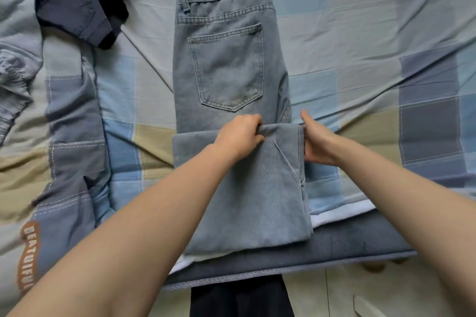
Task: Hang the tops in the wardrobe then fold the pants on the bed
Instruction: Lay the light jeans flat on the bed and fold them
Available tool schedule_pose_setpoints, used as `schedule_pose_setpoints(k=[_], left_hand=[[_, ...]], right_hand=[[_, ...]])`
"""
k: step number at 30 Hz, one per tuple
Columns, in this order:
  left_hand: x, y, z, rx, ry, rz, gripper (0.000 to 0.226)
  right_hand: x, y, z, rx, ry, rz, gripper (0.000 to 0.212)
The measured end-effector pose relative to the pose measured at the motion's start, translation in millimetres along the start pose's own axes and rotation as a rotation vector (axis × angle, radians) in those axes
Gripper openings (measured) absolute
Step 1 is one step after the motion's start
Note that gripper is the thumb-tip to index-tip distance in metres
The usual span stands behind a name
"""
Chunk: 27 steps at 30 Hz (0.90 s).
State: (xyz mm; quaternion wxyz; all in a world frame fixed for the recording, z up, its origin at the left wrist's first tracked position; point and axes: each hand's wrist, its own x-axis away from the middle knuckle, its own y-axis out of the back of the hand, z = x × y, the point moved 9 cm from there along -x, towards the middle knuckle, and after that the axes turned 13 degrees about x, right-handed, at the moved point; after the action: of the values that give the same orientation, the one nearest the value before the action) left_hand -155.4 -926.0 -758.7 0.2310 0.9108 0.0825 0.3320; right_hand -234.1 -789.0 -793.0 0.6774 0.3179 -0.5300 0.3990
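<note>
Light blue jeans (226, 64) lie lengthwise on the bed, waistband far from me, back pocket up. Their legs are folded back over themselves, making a doubled layer near the bed's front edge. My left hand (240, 135) grips the top edge of that folded layer, fingers curled over the fold. My right hand (315, 140) holds the fold's right side, thumb pointing away from me, its fingers hidden under the cloth. Dark navy pants (77, 0) lie crumpled at the far left.
A checked blue, grey and tan bedsheet (373, 72) covers the bed. A rumpled quilt with brown lettering (64, 162) lies along the left. The bed's front edge (347, 247) runs just below the jeans, with pale floor beyond.
</note>
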Motion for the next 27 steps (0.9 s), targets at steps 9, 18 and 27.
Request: schedule_pose_setpoints(k=[9, 18, 27], left_hand=[[84.4, 62.2, 47.0, -0.431, -0.354, -0.193, 0.053], [100.0, 29.3, 104.3, -0.997, -0.616, 0.201, 0.068], [94.6, 21.9, 97.2, -0.95, -0.68, 0.179, 0.057]], right_hand=[[102.1, -44.1, 26.5, 1.95, 1.486, -0.597, 0.052], [38.7, -46.5, 11.1, 2.388, 1.553, -0.486, 0.052], [35.4, -53.4, 16.6, 2.273, 1.506, -0.382, 0.054]])
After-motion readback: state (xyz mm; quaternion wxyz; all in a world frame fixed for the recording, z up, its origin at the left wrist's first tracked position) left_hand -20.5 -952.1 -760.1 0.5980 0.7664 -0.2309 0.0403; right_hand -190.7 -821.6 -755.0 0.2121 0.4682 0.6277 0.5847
